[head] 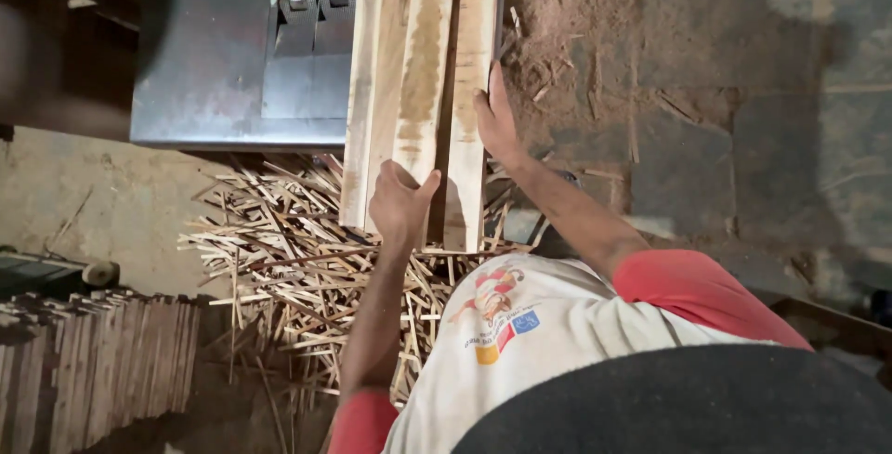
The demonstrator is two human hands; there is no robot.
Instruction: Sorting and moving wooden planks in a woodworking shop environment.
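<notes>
1. Wooden planks: several pale, rough-sawn boards lie side by side, lengthwise away from the person, their far part on the grey metal machine bench and their near ends overhanging it.
2. Left hand: at the near end of the middle planks, fingers curled against the end of the wood, thumb raised to the right. Whether they pinch the plank or only push on it cannot be told.
3. Right hand: laid flat along the right edge of the rightmost plank, fingers straight and pressed together, pointing away from the person.
4. Both forearms are stretched forward; red sleeves and a white printed shirt show at the lower edge.
5. Below the plank ends: a loose heap of thin wood offcuts on the floor.
6. Lower left: a row of thin dark slats standing on edge.
7. Right of the planks: sawdust spread over the floor.
</notes>
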